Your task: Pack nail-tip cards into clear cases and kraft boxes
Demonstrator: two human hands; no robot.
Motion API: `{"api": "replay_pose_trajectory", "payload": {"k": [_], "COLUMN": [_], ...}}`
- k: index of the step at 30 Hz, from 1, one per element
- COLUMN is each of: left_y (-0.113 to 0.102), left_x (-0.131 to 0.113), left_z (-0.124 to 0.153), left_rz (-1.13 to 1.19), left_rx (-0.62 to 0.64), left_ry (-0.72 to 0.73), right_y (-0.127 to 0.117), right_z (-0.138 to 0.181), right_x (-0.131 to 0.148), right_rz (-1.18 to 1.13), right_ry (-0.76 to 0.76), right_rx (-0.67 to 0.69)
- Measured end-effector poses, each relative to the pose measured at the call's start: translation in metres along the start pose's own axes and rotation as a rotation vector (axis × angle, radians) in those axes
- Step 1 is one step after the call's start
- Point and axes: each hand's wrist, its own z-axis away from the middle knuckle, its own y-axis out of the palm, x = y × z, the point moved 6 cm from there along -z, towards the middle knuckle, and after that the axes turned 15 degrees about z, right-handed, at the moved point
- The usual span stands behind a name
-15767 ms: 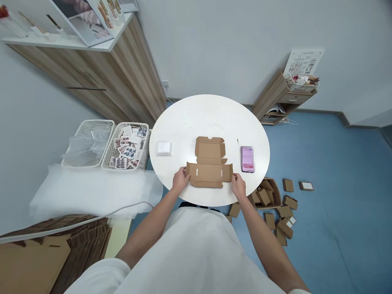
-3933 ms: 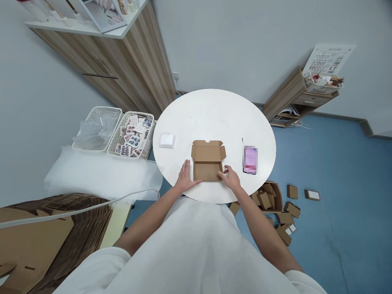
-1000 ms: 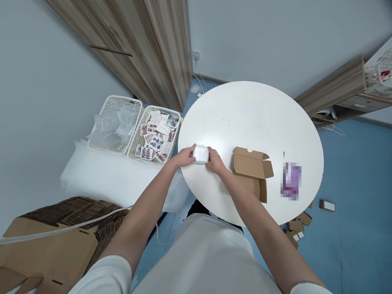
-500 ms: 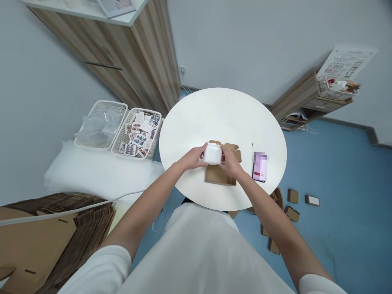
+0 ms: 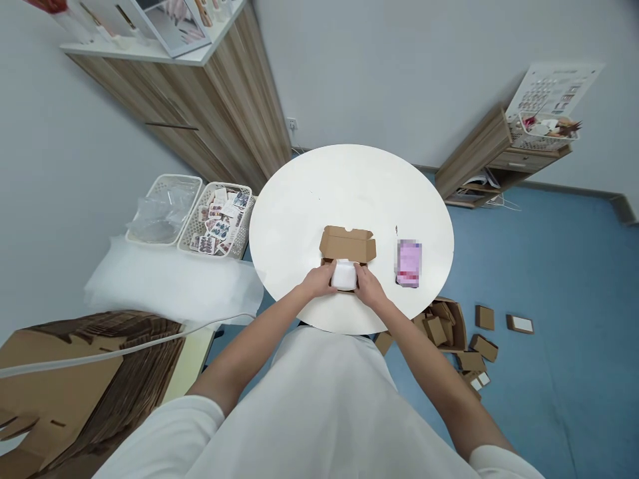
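A small white wrapped bundle (image 5: pixel 344 275) is gripped at its two sides, by my left hand (image 5: pixel 320 279) and my right hand (image 5: pixel 368 286). It sits in or just over the opening of a brown cardboard box (image 5: pixel 348 245), whose flapped lid stands open on the far side. How deep the bundle lies in the box cannot be made out. The box rests near the front of the round white table (image 5: pixel 299 206). Right of it lies a phone (image 5: pixel 409 263) with a pink, blurred screen.
On the left stand a basket of clear plastic bags (image 5: pixel 164 209), a basket of printed nail cards (image 5: pixel 219 223), white foam sheeting (image 5: pixel 170 279) and stacked flat cardboard (image 5: pixel 100 392). Small brown boxes (image 5: pixel 484 318) lie on the blue floor at right. A cabinet (image 5: pixel 224 113) stands behind left.
Both hands have brought the white bundle down toward me, into or onto the box opening. The box lid, partly covered before, now shows beyond the hands. The camera view has shifted slightly.
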Motion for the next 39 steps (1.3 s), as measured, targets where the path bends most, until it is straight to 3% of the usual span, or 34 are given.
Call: {"api": "replay_pose_trajectory", "payload": {"k": [4, 13, 19, 24, 33, 36, 39], "left_y": [0.004, 0.011, 0.005, 0.005, 0.011, 0.007, -0.010], "left_x": [0.003, 0.007, 0.001, 0.002, 0.013, 0.016, 0.026], "left_z": [0.003, 0.002, 0.009, 0.025, 0.031, 0.030, 0.026], "left_rz": [-0.002, -0.145, -0.247, -0.316, -0.310, -0.222, -0.043], "left_rx": [0.026, -0.032, -0.091, -0.090, -0.099, -0.146, -0.248], "left_ry": [-0.041, -0.122, -0.015, 0.112, 0.102, 0.110, 0.090], "right_y": [0.002, 0.010, -0.009, -0.001, 0.011, 0.006, -0.008], "right_z": [0.002, 0.010, 0.022, 0.032, 0.035, 0.037, 0.037], "right_x": [0.005, 0.006, 0.015, 0.018, 0.015, 0.011, -0.012], "right_rz": [0.146, 0.178, 0.221, 0.245, 0.256, 0.198, 0.009], "right_ry": [0.043, 0.023, 0.026, 0.008, 0.046, 0.017, 0.092], "right_rx": [0.037, 0.143, -0.034, 0.003, -0.029, -0.124, -0.285]}}
